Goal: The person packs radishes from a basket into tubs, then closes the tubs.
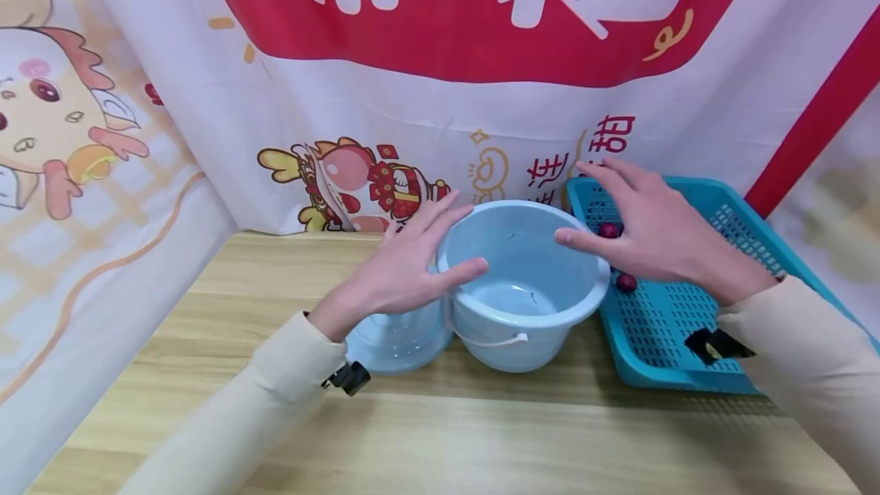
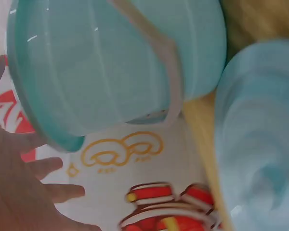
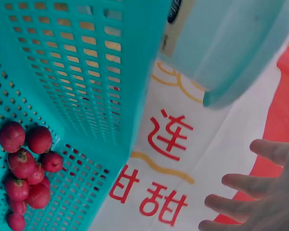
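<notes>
Lt-blue bucket (image 1: 525, 270) stands upright approx. mid-view on my head cam, mouth up, its white handle (image 1: 491, 343) hanging on the near side. L hand (image 1: 412, 262) is by its left rim, fingers straight and spread, gripping nothing; can't tell if it's touching. R hand (image 1: 646, 231) is up by the right rim, open wide w/ nothing held, apart from the bucket per the R wrist cam. Round lt-blue lid (image 1: 406, 354) lies just left of the bucket, partly under my L hand's view. Teal basket (image 1: 687, 382) sits right, w/ several red radishes (image 3: 21, 163) inside. All on the wood-grain table (image 1: 426, 441); printed cloth (image 1: 412, 109) behind.
</notes>
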Demonstrator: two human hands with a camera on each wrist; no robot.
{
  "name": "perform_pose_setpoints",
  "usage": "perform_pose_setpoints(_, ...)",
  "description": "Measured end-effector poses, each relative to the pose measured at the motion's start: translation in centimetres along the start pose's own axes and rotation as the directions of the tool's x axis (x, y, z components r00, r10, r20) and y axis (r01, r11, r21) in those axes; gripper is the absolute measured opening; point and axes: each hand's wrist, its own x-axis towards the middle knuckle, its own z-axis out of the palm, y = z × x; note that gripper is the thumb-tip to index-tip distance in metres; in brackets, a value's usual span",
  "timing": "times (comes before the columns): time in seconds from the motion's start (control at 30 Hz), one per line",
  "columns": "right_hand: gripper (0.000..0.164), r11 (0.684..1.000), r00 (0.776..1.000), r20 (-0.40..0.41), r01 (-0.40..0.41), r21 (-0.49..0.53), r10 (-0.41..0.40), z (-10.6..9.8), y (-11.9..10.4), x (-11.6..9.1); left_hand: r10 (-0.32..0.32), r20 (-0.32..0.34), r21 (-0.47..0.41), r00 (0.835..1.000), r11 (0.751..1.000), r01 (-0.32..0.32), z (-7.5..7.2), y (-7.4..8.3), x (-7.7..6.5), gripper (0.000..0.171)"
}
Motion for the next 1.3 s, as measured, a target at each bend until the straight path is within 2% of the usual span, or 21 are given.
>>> perform_pose_setpoints(0.07, 0.11, 0.998, 1.0, -0.019, -0.006, 0.055, 0.007, -0.2, 0.7, 0.4, 0.017, -0.009, -0.09, 1.0, 0.996, -0.017, 0.7, -0.4, 0.1, 0.084)
perform_pose_setpoints(0.17, 0.106, 0.989, 0.998, -0.052, -0.013, 0.15, 0.021, -0.4, 2.2, 1.0, 0.042, -0.036, -0.216, 0.998, 0.975, -0.049, 1.8, -0.8, 0.4, 0.084)
perform_pose_setpoints(0.27, 0.1, 0.97, 0.997, -0.07, 0.002, 0.244, 0.015, -0.2, 4.5, 1.4, 0.051, -0.071, -0.291, 0.996, 0.954, -0.07, 2.8, -1.0, 0.6, 0.084)
perform_pose_setpoints(0.4, 0.088, 0.917, 0.998, -0.07, 0.018, 0.4, 0.01, 0.2, 7.7, 1.8, 0.039, -0.101, -0.342, 0.994, 0.937, -0.072, 3.8, -1.1, 0.6, 0.082)
perform_pose_setpoints(0.53, 0.077, 0.859, 0.995, -0.087, -0.002, 0.513, 0.054, 1.1, 10.2, 1.9, 0.036, -0.115, -0.367, 0.993, 0.927, -0.077, 4.1, -1.2, 0.5, 0.08)
perform_pose_setpoints(0.67, 0.069, 0.832, 0.992, -0.073, -0.042, 0.553, 0.099, 2.0, 11.9, 2.0, 0.044, -0.114, -0.359, 0.993, 0.93, -0.082, 4.1, -1.2, 0.4, 0.081)
perform_pose_setpoints(0.87, 0.061, 0.812, 0.992, -0.019, -0.094, 0.576, 0.129, 2.9, 13.1, 2.4, 0.047, -0.102, -0.352, 0.994, 0.933, -0.08, 4.1, -1.3, 0.5, 0.081)
perform_pose_setpoints(1.07, 0.067, 0.814, 0.987, 0.021, -0.141, 0.564, 0.157, 3.2, 13.3, 2.5, 0.036, -0.087, -0.346, 0.996, 0.936, -0.064, 4.2, -1.3, 0.4, 0.081)
perform_pose_setpoints(1.3, 0.076, 0.819, 0.981, 0.069, -0.189, 0.542, 0.181, 3.7, 13.8, 2.7, 0.047, -0.097, -0.314, 0.994, 0.946, -0.076, 4.0, -1.2, 0.3, 0.08)
